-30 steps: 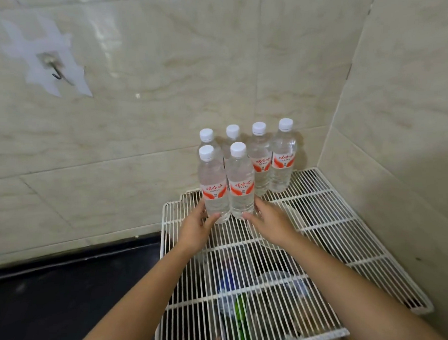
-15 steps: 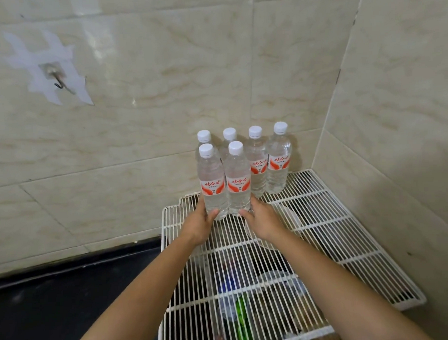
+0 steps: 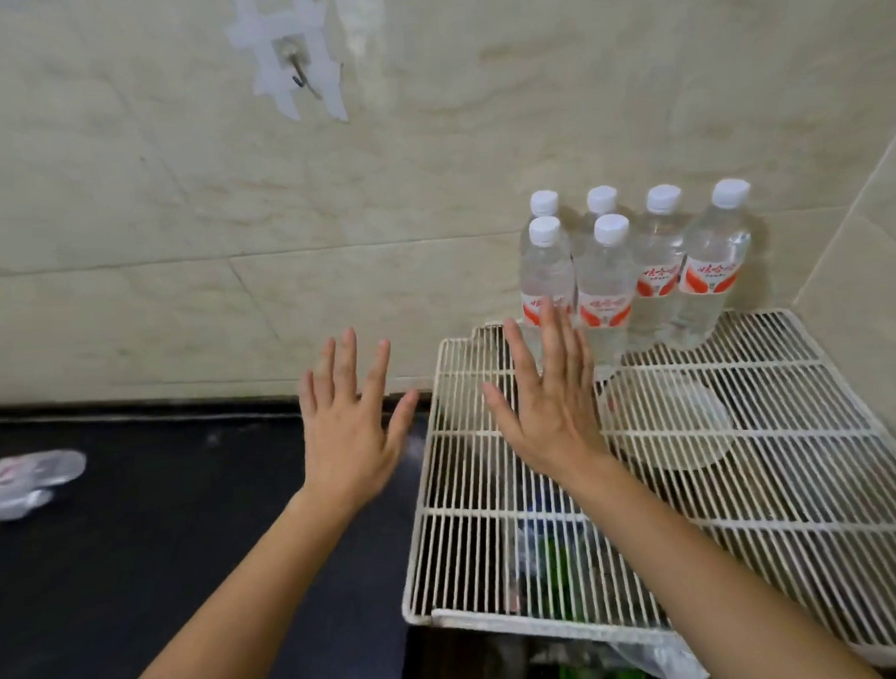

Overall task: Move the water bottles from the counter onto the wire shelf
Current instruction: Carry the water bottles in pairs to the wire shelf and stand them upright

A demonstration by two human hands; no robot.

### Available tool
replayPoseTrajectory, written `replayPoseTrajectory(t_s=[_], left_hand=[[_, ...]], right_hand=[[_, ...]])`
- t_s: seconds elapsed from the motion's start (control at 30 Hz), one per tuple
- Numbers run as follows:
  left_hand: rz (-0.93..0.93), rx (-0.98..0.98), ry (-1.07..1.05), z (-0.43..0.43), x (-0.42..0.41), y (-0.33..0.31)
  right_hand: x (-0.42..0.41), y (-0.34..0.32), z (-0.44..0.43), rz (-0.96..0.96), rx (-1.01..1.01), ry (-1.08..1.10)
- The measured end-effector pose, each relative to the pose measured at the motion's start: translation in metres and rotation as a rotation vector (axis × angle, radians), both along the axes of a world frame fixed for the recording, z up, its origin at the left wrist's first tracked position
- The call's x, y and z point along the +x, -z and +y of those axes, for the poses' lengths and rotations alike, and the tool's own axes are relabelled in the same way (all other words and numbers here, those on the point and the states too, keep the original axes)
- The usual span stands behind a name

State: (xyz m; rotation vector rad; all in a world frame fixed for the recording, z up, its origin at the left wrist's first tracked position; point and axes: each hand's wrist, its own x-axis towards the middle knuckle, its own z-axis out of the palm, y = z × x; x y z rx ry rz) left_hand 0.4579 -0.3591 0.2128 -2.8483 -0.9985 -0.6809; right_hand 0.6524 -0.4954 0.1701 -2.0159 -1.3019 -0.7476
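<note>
With left hand (image 3: pixel 345 441) and right hand (image 3: pixel 547 417) spread empty, a stray sweep can topple the clear white-capped plastic bottles (image 3: pixel 605 281) crowded at 1 o'clock.

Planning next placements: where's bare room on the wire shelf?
Free: wire shelf in front of the two right back-row bottles, out to the side wall; also the near half down to its front rim. Crowded: back-left corner, front pair doubling the row, right hand before it.

White wire shelf (image 3: pixel 826 476): 6 water bottles (image 3: pixel 605 281) upright at 12 o'clock, 4 in back row, 2 in front. Black counter (image 3: pixel 163 557) at 9 o'clock: blurry clear bottles (image 3: pixel 26 481) lying flat.
</note>
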Motion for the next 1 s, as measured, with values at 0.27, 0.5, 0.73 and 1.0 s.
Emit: replayPoseTrajectory(t_s=[0.27, 0.5, 0.73, 1.0], left_hand=[[0.115, 0.071, -0.29, 0.045, -0.164, -0.002], [0.061, 0.088, -0.476, 0.103, -0.353, -0.012], [0.073, 0.019, -0.597, 0.157, -0.542, -0.013], [0.005, -0.229, -0.777, 0.219, -0.654, 0.02]], right_hand=[[-0.13, 0.004, 0.086, 0.038, -0.056, -0.265], [-0.292, -0.014, 0.174, -0.009, -0.132, -0.435], [-0.482, -0.018, 0.274, 0.046, -0.319, -0.546], [-0.59, 0.004, 0.359, 0.046, -0.504, -0.646]])
